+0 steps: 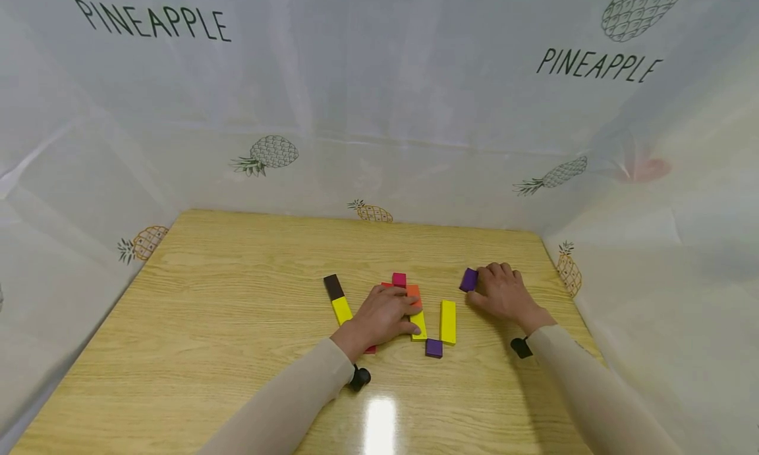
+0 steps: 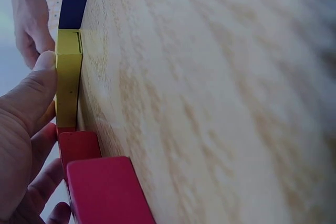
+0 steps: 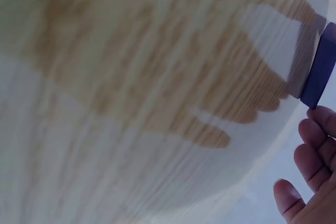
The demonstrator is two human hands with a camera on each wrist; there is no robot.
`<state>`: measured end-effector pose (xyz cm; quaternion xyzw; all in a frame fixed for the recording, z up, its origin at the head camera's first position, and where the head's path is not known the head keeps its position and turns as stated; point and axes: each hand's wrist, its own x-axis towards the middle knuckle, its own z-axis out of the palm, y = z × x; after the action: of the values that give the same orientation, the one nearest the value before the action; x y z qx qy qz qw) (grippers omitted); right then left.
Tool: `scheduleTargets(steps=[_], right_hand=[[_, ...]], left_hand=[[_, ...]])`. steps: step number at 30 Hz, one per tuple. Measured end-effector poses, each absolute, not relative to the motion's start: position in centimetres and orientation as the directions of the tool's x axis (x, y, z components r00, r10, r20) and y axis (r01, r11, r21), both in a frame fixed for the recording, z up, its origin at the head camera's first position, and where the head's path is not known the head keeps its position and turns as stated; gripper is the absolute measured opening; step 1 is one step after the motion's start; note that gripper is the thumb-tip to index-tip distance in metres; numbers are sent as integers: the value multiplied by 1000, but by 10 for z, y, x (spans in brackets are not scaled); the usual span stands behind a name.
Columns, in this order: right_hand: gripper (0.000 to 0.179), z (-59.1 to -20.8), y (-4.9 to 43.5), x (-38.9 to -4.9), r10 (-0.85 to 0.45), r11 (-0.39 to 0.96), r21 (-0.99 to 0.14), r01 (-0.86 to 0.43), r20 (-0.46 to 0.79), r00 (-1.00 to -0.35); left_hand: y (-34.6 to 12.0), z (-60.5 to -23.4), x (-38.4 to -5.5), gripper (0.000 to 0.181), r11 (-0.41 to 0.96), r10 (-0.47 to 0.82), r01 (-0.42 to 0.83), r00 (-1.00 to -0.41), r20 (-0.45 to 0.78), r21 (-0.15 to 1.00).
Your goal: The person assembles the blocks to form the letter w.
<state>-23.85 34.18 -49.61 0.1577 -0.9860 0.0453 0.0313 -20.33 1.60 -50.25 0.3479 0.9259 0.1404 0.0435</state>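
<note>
My left hand (image 1: 384, 313) rests over a cluster of wooden blocks, its fingers reaching an orange block (image 1: 414, 294) and a yellow block (image 1: 418, 324). In the left wrist view its thumb (image 2: 34, 90) touches the side of a yellow block (image 2: 67, 82), with a red block (image 2: 80, 148) and a pink block (image 2: 107, 190) nearer the camera. At the right, my right hand (image 1: 504, 292) pinches a purple block (image 1: 468, 280) at one end. That block (image 3: 319, 69) sits at the right edge of the right wrist view, where the thumb is hidden.
A separate yellow block (image 1: 447, 322) lies between the hands, with another purple block (image 1: 434, 347) by its near end. Left of the cluster, a dark block (image 1: 334, 287) meets a yellow one (image 1: 341, 309). A pineapple-print sheet (image 1: 379, 99) surrounds the wooden table (image 1: 237, 297).
</note>
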Motion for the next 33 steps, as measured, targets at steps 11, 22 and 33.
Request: scheduleTargets(steps=[11,22,33], right_hand=[[60,-492,341,-240,-346,929,-96,-358,127,-930],[60,-482,322,-243,-443,876,-173,-451,84,-893],[56,-486,316,-244,-480,865,-130,-484,61,-875]], left_hand=[[16,-503,-203,53,720,655,633,-755,19,284],[15,-503,-203,53,718,657,633,-754,18,288],[15,-502,-203,53,718,657,634,-753,19,288]])
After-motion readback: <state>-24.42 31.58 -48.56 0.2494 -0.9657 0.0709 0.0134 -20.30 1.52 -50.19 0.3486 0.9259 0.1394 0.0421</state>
